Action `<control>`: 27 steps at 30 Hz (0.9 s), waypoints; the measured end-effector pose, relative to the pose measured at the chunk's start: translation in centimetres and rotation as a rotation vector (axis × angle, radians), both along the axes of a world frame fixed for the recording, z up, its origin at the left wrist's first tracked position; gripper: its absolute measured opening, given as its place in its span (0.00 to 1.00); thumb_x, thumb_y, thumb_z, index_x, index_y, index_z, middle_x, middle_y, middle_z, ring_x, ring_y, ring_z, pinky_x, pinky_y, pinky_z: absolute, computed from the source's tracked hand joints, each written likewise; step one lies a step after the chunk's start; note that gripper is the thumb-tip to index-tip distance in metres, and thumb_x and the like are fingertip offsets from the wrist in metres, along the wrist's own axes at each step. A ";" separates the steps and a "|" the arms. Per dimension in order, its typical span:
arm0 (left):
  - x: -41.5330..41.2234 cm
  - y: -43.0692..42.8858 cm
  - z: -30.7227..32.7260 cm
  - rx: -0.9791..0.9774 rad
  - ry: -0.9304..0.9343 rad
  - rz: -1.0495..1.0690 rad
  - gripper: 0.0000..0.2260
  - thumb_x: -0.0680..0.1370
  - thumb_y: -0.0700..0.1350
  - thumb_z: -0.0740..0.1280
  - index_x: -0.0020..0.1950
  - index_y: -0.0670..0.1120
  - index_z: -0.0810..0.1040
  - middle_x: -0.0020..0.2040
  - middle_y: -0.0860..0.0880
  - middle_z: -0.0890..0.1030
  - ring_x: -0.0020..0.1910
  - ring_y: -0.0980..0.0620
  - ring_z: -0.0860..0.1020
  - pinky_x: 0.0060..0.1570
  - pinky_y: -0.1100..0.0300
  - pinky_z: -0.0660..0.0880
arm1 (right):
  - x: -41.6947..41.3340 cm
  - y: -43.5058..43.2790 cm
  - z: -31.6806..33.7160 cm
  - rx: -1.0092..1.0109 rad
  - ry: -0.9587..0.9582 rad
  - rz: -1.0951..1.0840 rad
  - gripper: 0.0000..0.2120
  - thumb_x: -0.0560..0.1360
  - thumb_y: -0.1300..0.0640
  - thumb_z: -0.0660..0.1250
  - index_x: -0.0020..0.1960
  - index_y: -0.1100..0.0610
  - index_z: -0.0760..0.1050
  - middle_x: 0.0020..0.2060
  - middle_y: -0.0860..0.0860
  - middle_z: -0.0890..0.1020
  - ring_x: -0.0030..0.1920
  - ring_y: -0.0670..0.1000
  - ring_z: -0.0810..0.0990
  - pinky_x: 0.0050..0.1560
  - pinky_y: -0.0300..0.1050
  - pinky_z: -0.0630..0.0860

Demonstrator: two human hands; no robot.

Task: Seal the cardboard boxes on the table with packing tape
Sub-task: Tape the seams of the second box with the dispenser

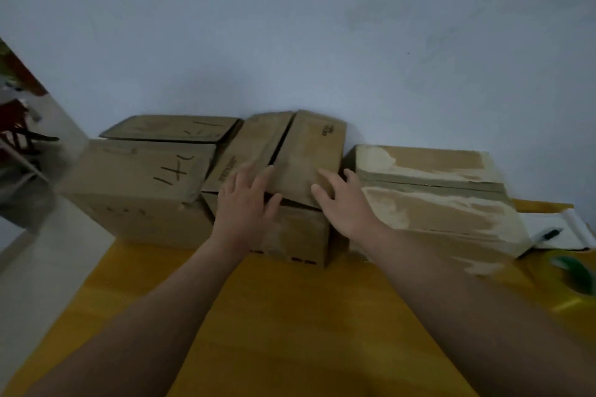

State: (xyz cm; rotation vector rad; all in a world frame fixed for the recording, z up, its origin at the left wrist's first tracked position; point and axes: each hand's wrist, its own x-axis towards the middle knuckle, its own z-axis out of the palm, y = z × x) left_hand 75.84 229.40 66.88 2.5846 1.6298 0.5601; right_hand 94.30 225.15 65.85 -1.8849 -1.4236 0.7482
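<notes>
Three cardboard boxes stand in a row against the wall at the far side of the yellow table [290,316]. The middle box [300,235] has its two top flaps raised and slightly apart. My left hand [245,203] lies flat with spread fingers on the left flap [254,142]. My right hand [345,200] rests with spread fingers on the near right corner of the right flap [309,151]. The left box [138,177] has handwritten marks on its flaps, which are not lying flat. The right box [435,196] shows torn pale patches. A roll of tape [571,274] lies at the table's right edge.
A white sheet with a dark pen [554,234] lies behind the tape roll at the right. A grey wall [322,42] rises right behind the boxes. Off the table's left edge there is pale floor and dark red clutter [16,126].
</notes>
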 end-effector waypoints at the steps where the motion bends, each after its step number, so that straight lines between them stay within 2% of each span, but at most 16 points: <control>1: -1.8 1.0 -0.1 -0.063 0.008 0.059 0.25 0.79 0.58 0.57 0.75 0.53 0.59 0.76 0.44 0.55 0.74 0.40 0.54 0.70 0.43 0.55 | -1.4 0.3 0.0 -0.025 0.038 -0.035 0.24 0.80 0.41 0.55 0.74 0.45 0.61 0.77 0.53 0.52 0.75 0.57 0.53 0.71 0.51 0.56; 4: -5.7 3.5 -0.8 -0.307 0.089 0.128 0.27 0.78 0.64 0.50 0.76 0.60 0.49 0.77 0.43 0.46 0.75 0.39 0.47 0.71 0.42 0.51 | -4.4 0.7 -0.5 -0.092 0.103 -0.134 0.25 0.81 0.42 0.54 0.76 0.44 0.58 0.76 0.53 0.54 0.74 0.59 0.57 0.70 0.52 0.59; 7: -6.8 4.1 -1.2 -0.441 0.114 0.076 0.29 0.77 0.68 0.49 0.76 0.62 0.48 0.77 0.42 0.43 0.75 0.38 0.46 0.71 0.43 0.48 | -5.4 -0.1 -0.9 -0.125 0.092 -0.168 0.25 0.80 0.42 0.55 0.76 0.40 0.54 0.76 0.55 0.49 0.74 0.60 0.55 0.70 0.53 0.59; 9: -6.9 3.6 -1.3 -0.442 0.080 0.044 0.29 0.76 0.68 0.50 0.75 0.62 0.50 0.77 0.42 0.43 0.75 0.38 0.45 0.71 0.43 0.47 | -5.7 -0.9 -1.0 -0.133 0.125 -0.176 0.25 0.80 0.41 0.55 0.76 0.39 0.53 0.77 0.55 0.47 0.76 0.58 0.49 0.71 0.54 0.56; 11: -7.2 2.9 -1.2 -0.416 0.036 0.016 0.28 0.76 0.67 0.51 0.75 0.62 0.54 0.77 0.44 0.47 0.74 0.38 0.47 0.71 0.42 0.50 | -5.9 -1.6 -1.1 -0.120 0.140 -0.191 0.25 0.80 0.41 0.55 0.76 0.40 0.54 0.77 0.54 0.49 0.76 0.57 0.49 0.72 0.54 0.55; 13: -7.6 2.2 -0.9 -0.373 -0.014 0.010 0.26 0.77 0.66 0.52 0.73 0.62 0.61 0.74 0.46 0.55 0.71 0.37 0.54 0.69 0.42 0.55 | -6.0 -2.4 -1.0 -0.087 0.142 -0.203 0.25 0.80 0.42 0.55 0.76 0.44 0.58 0.76 0.53 0.56 0.75 0.56 0.54 0.73 0.54 0.57; 15: -7.9 1.0 -0.7 -0.336 -0.114 0.064 0.24 0.77 0.66 0.53 0.71 0.61 0.66 0.70 0.47 0.60 0.67 0.39 0.59 0.67 0.44 0.58 | -5.9 -3.6 -0.8 -0.040 0.139 -0.222 0.23 0.81 0.44 0.56 0.74 0.49 0.63 0.73 0.53 0.64 0.72 0.54 0.63 0.70 0.50 0.62; 18: -8.4 -1.5 -1.0 -0.347 -0.248 0.095 0.24 0.78 0.64 0.53 0.71 0.57 0.66 0.68 0.45 0.63 0.66 0.41 0.62 0.64 0.47 0.64 | -5.2 -5.9 -0.3 -0.001 0.087 -0.243 0.17 0.81 0.48 0.58 0.67 0.53 0.70 0.65 0.52 0.74 0.61 0.50 0.72 0.57 0.41 0.66; 20: -8.9 -3.5 -1.5 -0.384 -0.218 0.102 0.27 0.77 0.65 0.53 0.73 0.56 0.63 0.67 0.42 0.67 0.65 0.40 0.66 0.63 0.46 0.68 | -4.6 -7.7 0.0 -0.018 0.067 -0.205 0.15 0.81 0.51 0.60 0.64 0.54 0.73 0.63 0.50 0.75 0.59 0.48 0.72 0.54 0.40 0.66; 22: -9.3 -5.8 -1.7 -0.363 -0.145 0.125 0.28 0.77 0.66 0.53 0.74 0.56 0.61 0.64 0.40 0.69 0.63 0.39 0.68 0.61 0.46 0.70 | -4.1 -9.8 0.4 -0.052 0.091 -0.128 0.15 0.80 0.54 0.61 0.66 0.54 0.73 0.64 0.50 0.75 0.63 0.49 0.71 0.56 0.39 0.66; 25: -9.4 -9.6 -1.6 -0.274 -0.018 0.188 0.29 0.77 0.66 0.53 0.74 0.54 0.60 0.61 0.39 0.68 0.60 0.39 0.67 0.57 0.49 0.68 | -3.9 -13.5 1.0 -0.117 0.060 -0.009 0.17 0.81 0.54 0.60 0.69 0.51 0.71 0.68 0.49 0.71 0.67 0.51 0.69 0.62 0.41 0.66; 27: -9.6 -12.5 -1.7 -0.232 0.028 0.222 0.29 0.77 0.66 0.53 0.74 0.53 0.60 0.60 0.38 0.68 0.58 0.39 0.68 0.56 0.49 0.67 | -3.9 -16.1 0.9 -0.154 0.023 0.062 0.18 0.81 0.53 0.59 0.71 0.48 0.69 0.71 0.48 0.67 0.70 0.52 0.67 0.69 0.46 0.65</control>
